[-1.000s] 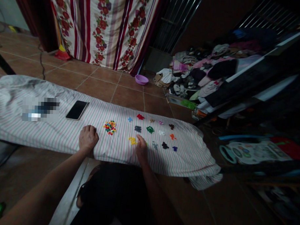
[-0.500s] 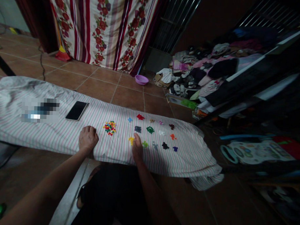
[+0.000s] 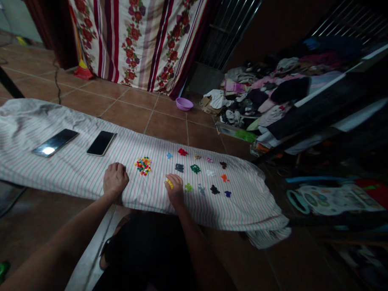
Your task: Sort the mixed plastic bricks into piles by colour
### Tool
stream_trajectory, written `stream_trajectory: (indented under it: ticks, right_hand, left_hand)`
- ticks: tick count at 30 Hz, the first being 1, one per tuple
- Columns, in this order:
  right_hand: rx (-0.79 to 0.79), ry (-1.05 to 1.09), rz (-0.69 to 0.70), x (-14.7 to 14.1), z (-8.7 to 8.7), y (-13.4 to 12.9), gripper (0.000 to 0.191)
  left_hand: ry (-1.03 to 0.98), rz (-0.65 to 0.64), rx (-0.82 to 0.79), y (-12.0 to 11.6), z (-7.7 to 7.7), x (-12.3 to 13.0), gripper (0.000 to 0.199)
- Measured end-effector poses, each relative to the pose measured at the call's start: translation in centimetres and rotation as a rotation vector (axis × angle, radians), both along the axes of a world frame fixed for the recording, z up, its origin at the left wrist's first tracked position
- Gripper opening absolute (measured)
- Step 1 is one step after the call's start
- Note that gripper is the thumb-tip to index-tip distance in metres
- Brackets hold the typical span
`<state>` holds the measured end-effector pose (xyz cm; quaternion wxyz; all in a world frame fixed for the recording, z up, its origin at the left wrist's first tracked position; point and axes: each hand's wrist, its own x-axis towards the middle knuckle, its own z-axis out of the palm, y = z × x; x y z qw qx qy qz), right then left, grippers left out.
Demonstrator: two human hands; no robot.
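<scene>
My left hand [image 3: 116, 179] rests on the striped cloth [image 3: 78, 175], knuckles up and fingers curled under; nothing shows in it. To its right lies a mixed heap of small coloured pieces [image 3: 143, 166]. My right hand [image 3: 176, 191] curls around small yellow pieces [image 3: 169, 183], which show between thumb and fingers at cloth level. Around it are small single-colour piles: dark grey pieces [image 3: 179, 167], lime green pieces [image 3: 188, 187], dark green pieces [image 3: 195, 169], red pieces [image 3: 182, 152] and light blue pieces [image 3: 169, 155]. The exact kind of piece is too small to make out.
Two phones [image 3: 101, 142] lie on the left part of the cloth. Further piles, including black pieces [image 3: 215, 189] and orange pieces [image 3: 225, 178], sit at right. Beyond the cloth's far edge, a purple basin [image 3: 184, 104] stands on the tiled floor near heaped clothes [image 3: 259, 88].
My right hand has shifted slightly left and turned, its fingers now curved round the yellow pieces instead of pointing beside them. My left hand stays in place on the cloth. The view has moved slightly.
</scene>
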<state>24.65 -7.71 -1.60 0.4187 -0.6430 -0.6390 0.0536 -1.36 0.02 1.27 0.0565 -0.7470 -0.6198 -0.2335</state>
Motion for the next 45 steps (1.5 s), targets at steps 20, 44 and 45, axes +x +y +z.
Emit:
stream_trajectory:
  ticks: [20,44,45]
  right_hand:
    - [0.017,-0.001,-0.004,-0.6,0.9,-0.2,0.023]
    - [-0.145,-0.121,0.127,-4.0,2.9,4.7,0.03]
    - [-0.149,-0.13,0.135,-4.3,2.9,5.0,0.029]
  left_hand:
    - [-0.009,-0.002,0.007,0.0,-0.1,0.0,0.016]
    - [-0.021,-0.002,-0.029,0.0,0.0,0.1,0.013]
    - [-0.022,-0.005,-0.034,0.0,0.1,0.1,0.014]
